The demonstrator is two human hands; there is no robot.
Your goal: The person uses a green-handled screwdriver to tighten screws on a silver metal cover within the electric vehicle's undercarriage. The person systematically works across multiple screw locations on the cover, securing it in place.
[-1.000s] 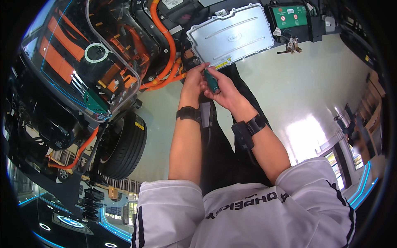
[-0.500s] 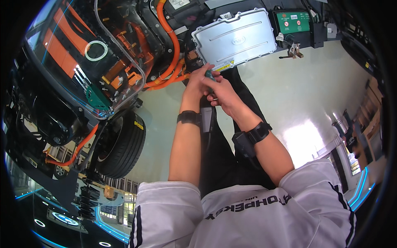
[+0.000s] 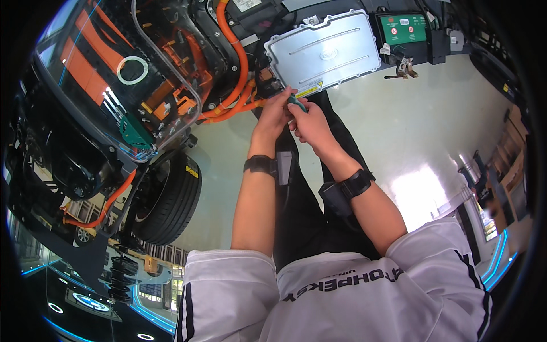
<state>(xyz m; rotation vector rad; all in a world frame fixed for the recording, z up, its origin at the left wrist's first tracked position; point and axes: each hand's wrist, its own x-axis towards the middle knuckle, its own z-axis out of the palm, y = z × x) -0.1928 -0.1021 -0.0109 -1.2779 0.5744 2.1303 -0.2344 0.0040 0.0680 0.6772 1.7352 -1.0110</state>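
Observation:
My right hand (image 3: pixel 310 122) is closed around a small tool with a green handle (image 3: pixel 297 103); its kind cannot be made out. Close beside it, my left hand (image 3: pixel 273 117) has its fingers drawn together at the tool's front end. What they pinch is hidden behind them. Both hands are at the lower left corner of a flat silver metal housing (image 3: pixel 325 54) with bolted flanges, near its yellow warning label (image 3: pixel 309 90). Thick orange cables (image 3: pixel 241 68) run just left of my left hand.
On the left, a clear cover (image 3: pixel 196 105) encloses orange and black parts, above a car tyre (image 3: pixel 174 199). A green-labelled box (image 3: pixel 403 29) stands right of the housing, with a small metal bracket (image 3: pixel 405 68) below. Pale floor (image 3: pixel 410 119) spreads to the right.
My right hand has shifted slightly up and right, and its grip on the green tool has turned. My left fingers have moved a little, closer to the housing's corner.

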